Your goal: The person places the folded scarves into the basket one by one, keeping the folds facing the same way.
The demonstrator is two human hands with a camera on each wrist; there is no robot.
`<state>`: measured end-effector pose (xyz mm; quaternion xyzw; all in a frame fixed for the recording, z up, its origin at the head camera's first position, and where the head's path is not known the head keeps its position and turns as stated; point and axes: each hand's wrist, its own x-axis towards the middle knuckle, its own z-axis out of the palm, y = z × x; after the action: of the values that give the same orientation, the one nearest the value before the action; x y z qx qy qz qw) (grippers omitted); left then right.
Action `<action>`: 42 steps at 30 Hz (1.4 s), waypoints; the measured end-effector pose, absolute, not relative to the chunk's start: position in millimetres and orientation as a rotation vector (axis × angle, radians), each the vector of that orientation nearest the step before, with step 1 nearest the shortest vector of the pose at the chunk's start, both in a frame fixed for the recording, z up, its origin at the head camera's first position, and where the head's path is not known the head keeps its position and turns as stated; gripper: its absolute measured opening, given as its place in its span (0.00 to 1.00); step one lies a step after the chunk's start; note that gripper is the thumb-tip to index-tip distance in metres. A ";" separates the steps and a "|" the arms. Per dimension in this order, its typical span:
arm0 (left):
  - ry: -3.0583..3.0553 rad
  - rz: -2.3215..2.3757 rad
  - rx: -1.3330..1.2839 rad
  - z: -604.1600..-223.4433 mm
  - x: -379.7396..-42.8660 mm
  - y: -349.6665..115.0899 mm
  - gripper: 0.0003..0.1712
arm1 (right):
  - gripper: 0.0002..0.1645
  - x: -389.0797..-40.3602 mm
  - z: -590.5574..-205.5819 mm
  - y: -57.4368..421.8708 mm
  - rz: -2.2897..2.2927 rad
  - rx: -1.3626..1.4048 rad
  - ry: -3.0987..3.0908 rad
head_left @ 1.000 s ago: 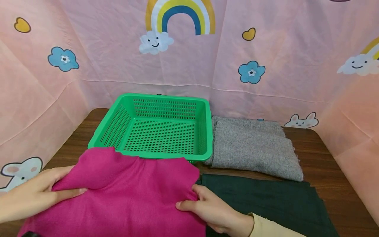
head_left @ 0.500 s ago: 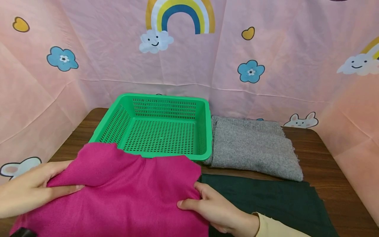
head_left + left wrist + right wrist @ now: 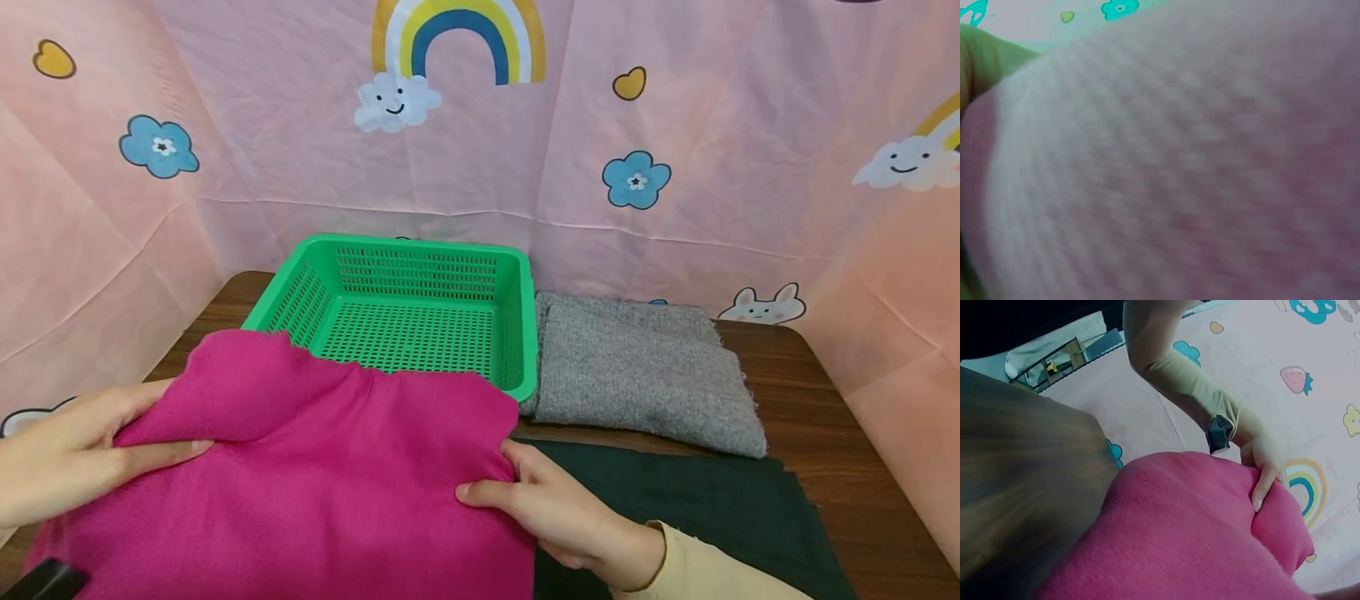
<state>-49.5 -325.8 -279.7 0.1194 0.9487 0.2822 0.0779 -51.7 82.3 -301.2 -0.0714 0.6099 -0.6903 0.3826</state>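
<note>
A bright magenta cloth [image 3: 322, 483] is held up between both hands at the front of the table, its upper edge overlapping the basket's near rim in the head view. My left hand [image 3: 82, 450] pinches its left side, thumb on the near face and the other fingers behind. On the right side, my right hand [image 3: 558, 512] grips the cloth the same way. Close-up cloth [image 3: 1166, 169] fills most of the left wrist view. The right wrist view shows the left hand [image 3: 1264, 464] across the cloth [image 3: 1172, 531], which bulges between the hands.
A green plastic basket [image 3: 529, 333] with slotted sides stands behind the cloth. Right of it lies a folded grey knitted cloth [image 3: 645, 375]. Nearer, a folded dark green cloth [image 3: 690, 500] lies on the brown wooden table [image 3: 847, 467]. Pink printed curtain [image 3: 465, 167] surrounds the table.
Both hands have raised the magenta cloth and moved it away from me, so it covers more of the basket's near rim. The basket and the folded cloths have stayed put.
</note>
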 end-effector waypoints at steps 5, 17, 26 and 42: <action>2.849 0.775 0.277 -272.0 -58.5 -318.0 0.17 | 0.31 -60.5 -300.0 82.6 -1.760 -0.137 1.629; 2.913 0.775 0.361 -251.0 -78.8 -298.6 0.17 | 0.28 -78.5 -287.5 84.0 -1.746 -0.102 1.756; 2.977 0.790 0.384 -235.4 -98.9 -285.8 0.18 | 0.26 -94.3 -276.2 85.9 -1.749 -0.097 1.824; 3.024 0.729 0.260 -214.0 -135.2 -275.7 0.19 | 0.27 -125.4 -256.7 82.3 -1.770 -0.033 1.923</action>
<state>-135.2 -275.7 -214.0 0.0834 0.9687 0.2337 0.0102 -125.4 82.3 -256.7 -0.0123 0.7102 -0.6537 0.2610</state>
